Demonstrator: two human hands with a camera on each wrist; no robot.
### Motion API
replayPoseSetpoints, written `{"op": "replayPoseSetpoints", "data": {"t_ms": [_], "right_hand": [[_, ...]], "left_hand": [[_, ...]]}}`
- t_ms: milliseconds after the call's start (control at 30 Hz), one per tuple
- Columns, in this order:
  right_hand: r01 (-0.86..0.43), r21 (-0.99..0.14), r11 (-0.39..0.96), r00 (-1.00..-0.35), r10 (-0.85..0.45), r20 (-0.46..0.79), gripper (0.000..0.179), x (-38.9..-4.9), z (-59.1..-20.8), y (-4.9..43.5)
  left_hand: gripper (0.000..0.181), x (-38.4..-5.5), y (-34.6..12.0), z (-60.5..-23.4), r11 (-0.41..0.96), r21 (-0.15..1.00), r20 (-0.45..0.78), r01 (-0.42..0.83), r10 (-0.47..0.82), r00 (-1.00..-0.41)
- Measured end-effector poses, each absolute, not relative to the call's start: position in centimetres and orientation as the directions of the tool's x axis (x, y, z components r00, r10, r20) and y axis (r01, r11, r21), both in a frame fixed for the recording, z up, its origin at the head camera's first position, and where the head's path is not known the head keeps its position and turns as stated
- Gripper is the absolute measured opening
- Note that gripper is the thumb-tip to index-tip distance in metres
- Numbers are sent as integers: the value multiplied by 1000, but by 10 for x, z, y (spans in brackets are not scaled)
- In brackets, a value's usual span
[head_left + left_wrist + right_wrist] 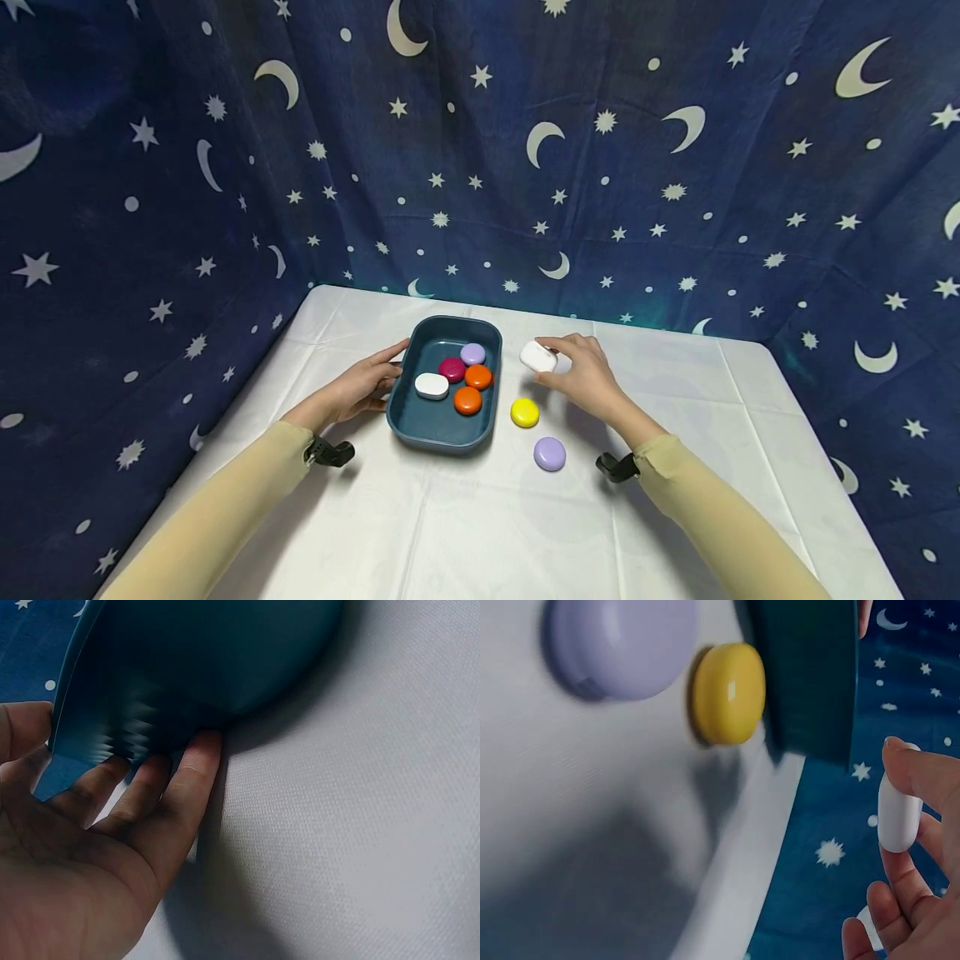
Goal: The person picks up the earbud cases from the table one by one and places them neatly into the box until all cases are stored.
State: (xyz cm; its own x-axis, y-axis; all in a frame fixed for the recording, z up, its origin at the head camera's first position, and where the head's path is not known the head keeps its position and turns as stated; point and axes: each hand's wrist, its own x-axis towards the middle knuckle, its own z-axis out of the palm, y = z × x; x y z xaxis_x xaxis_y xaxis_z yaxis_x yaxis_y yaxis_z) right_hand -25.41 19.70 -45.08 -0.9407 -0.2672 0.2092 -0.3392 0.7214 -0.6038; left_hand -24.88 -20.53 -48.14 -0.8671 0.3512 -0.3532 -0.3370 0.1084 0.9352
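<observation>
Tray (431, 423), long axis forward, lies left of right hand (583, 372) pinching white piece (536, 357); left hand (362, 387), fingers loose, touches tray.

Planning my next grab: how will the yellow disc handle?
The yellow disc is probably slick, given its glossy highlight. Its rounded edge might escape a loose pinch. Lying flat on the white cloth, it's likelier to slide than roll.

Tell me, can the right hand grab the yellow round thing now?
Probably not yet: the path to the yellow round thing looks free, but the right hand is busy pinching a white piece.
</observation>
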Motion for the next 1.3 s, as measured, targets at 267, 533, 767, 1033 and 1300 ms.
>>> {"op": "replayPoseSetpoints", "data": {"t_ms": [267,533,767,1033,1300], "right_hand": [[-403,-571,716,-915,-339,220,59,-260,-439,164],[-445,-536,717,-890,-423,173,59,-262,-436,131],[-492,-483,724,-862,-480,159,59,-266,-439,108],[-585,-375,719,-793,-605,77,58,-261,-445,89],[-671,-307,674,-721,-690,59,60,-255,-453,74]], "left_hand": [[64,-250,-206,-483,102,934,-355,-342,353,-866],[64,-250,-206,-483,98,933,-358,-346,344,-868],[63,-249,-206,-482,119,930,-368,-349,334,-868],[64,-250,-205,-483,105,932,-360,-345,353,-864],[63,-251,-207,-484,112,930,-367,-351,345,-864]]}}
